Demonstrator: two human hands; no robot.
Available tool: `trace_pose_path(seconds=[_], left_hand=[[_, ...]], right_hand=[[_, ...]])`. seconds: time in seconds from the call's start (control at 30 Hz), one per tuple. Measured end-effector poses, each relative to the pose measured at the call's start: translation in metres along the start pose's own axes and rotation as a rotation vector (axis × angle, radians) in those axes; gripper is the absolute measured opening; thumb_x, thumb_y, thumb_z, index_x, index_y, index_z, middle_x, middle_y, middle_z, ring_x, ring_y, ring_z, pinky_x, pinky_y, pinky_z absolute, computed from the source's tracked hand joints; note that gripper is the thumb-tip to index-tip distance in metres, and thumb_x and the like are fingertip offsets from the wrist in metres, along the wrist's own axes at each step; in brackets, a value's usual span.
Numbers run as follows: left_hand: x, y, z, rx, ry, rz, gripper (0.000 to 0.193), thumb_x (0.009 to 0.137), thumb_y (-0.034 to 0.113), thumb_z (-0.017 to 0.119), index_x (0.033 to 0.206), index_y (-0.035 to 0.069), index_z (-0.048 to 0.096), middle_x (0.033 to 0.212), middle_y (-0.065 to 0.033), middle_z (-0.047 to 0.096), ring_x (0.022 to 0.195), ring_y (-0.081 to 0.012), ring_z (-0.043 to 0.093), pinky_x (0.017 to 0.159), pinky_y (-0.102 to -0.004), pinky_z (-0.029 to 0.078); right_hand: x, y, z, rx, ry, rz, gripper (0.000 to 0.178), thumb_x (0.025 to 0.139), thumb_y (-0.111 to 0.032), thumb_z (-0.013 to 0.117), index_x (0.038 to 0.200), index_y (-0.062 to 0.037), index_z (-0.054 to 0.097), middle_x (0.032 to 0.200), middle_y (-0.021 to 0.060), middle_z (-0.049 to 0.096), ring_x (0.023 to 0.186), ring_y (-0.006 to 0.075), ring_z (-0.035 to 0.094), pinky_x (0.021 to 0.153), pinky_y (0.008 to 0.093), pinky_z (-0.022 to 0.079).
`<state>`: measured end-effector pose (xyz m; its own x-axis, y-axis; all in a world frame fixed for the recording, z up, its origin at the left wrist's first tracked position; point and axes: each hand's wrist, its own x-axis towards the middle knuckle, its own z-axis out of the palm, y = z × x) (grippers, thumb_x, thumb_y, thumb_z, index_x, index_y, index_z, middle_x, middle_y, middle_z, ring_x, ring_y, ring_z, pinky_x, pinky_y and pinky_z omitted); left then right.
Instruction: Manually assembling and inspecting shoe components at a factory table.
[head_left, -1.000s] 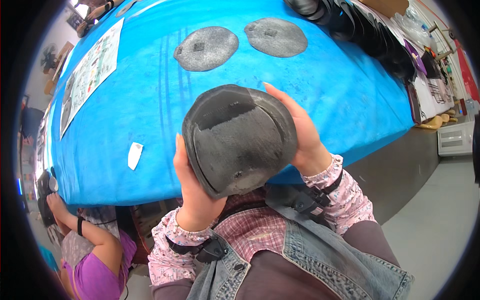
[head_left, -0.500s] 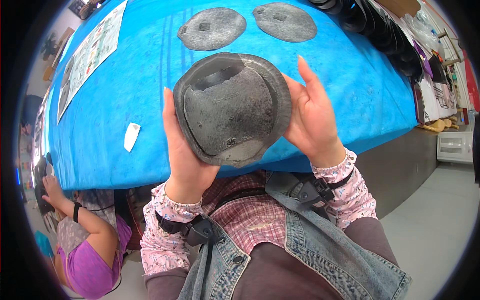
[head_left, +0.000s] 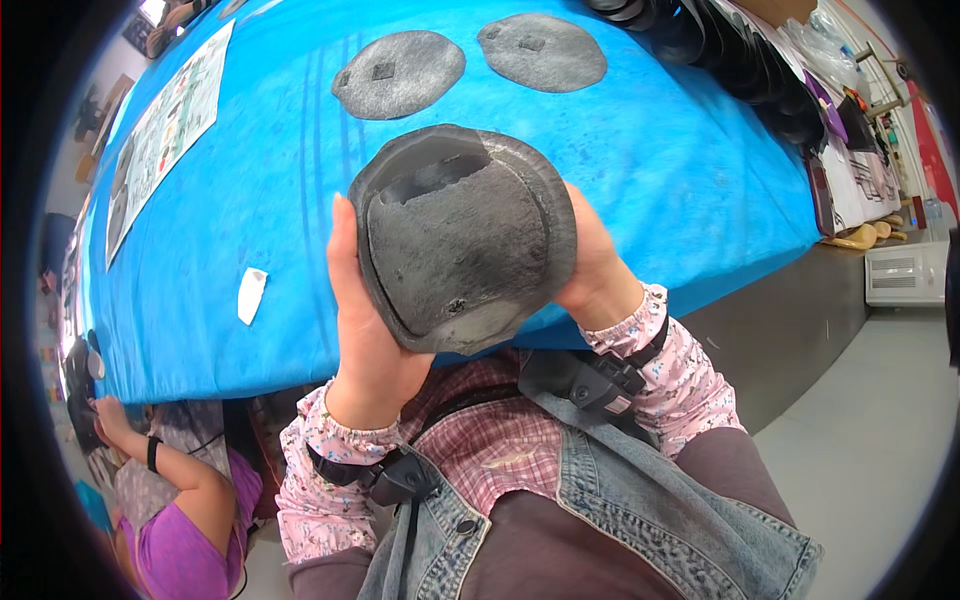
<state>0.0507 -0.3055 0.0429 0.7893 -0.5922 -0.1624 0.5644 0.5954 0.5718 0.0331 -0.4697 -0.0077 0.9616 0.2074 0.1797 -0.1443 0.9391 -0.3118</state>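
Observation:
Between my two hands is a dark grey, roughly round moulded piece (head_left: 465, 250) with a raised rim. A fuzzy felt-like layer covers its middle, and a dark slot with a ragged edge runs across its upper part. My left hand (head_left: 375, 335) grips it by the left and lower left edge, thumb up along the rim. On the other side my right hand (head_left: 597, 258) holds the right edge; most of those fingers are hidden behind the piece. Farther off, two flat grey ovals, a left oval (head_left: 420, 88) and a right oval (head_left: 565, 68), lie on the blue cloth.
Blue cloth (head_left: 270, 190) covers the table. A white scrap (head_left: 252, 296) lies left of my hands, with a printed sheet (head_left: 170, 140) beyond. Stacked black curved pieces (head_left: 740, 85) line the far right. A co-worker (head_left: 185, 500) sits at the lower left; a white heater-like box (head_left: 905, 275) stands right.
My right hand has closed in around the right edge, its thumb no longer sticking up apart from the piece. The piece has come slightly lower in view, still face up.

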Motion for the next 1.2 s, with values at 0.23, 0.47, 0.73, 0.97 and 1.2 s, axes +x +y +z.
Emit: trace_pose_path(seconds=[0.23,0.47,0.73,0.97,1.2], left_hand=[[0.001,0.0,0.005,0.137,0.047,0.011,0.06,0.095,0.053,0.03,0.131,0.007,0.042,0.128,-0.0121,0.051,0.116,-0.0257,0.051,0.098,-0.0411,0.041],[-0.003,0.003,0.004,0.085,-0.007,0.01,0.059,0.096,0.052,0.03,0.132,0.007,0.041,0.129,-0.0115,0.05,0.116,-0.0253,0.05,0.099,-0.0407,0.04],[-0.006,0.002,-0.009,-0.037,-0.002,0.084,0.057,0.096,0.05,0.029,0.13,0.006,0.043,0.128,-0.0114,0.051,0.116,-0.0241,0.051,0.098,-0.039,0.04],[-0.005,-0.004,-0.013,-0.175,-0.171,0.065,0.052,0.096,0.042,0.031,0.131,0.007,0.043,0.131,-0.0089,0.049,0.118,-0.0239,0.049,0.099,-0.0389,0.038],[0.0,-0.015,0.0,0.226,-0.077,0.162,0.054,0.097,0.041,0.027,0.139,0.008,0.035,0.139,-0.0073,0.041,0.126,-0.0204,0.042,0.104,-0.0354,0.033]], right_hand=[[0.001,-0.001,0.003,-0.005,0.031,0.007,0.035,0.098,-0.023,0.036,0.119,0.0007,0.051,0.115,0.0123,0.059,0.098,0.0184,0.06,0.085,0.0327,0.05],[0.004,-0.012,0.012,0.034,0.083,0.044,0.046,0.099,-0.033,0.031,0.121,0.0024,0.05,0.116,0.013,0.059,0.101,0.0205,0.059,0.088,0.0338,0.048],[-0.004,-0.013,0.037,-0.148,0.147,0.031,0.067,0.098,-0.049,0.023,0.131,0.0058,0.041,0.13,0.0169,0.049,0.12,0.0251,0.048,0.103,0.0371,0.035],[0.01,-0.017,0.036,-0.189,0.208,0.133,0.061,0.099,-0.044,0.022,0.134,0.0042,0.036,0.135,0.016,0.044,0.123,0.0225,0.045,0.104,0.036,0.036],[0.012,0.01,0.018,-0.214,0.048,0.036,0.051,0.098,-0.03,0.032,0.134,0.0053,0.036,0.136,0.017,0.042,0.122,0.026,0.046,0.103,0.0375,0.038]])
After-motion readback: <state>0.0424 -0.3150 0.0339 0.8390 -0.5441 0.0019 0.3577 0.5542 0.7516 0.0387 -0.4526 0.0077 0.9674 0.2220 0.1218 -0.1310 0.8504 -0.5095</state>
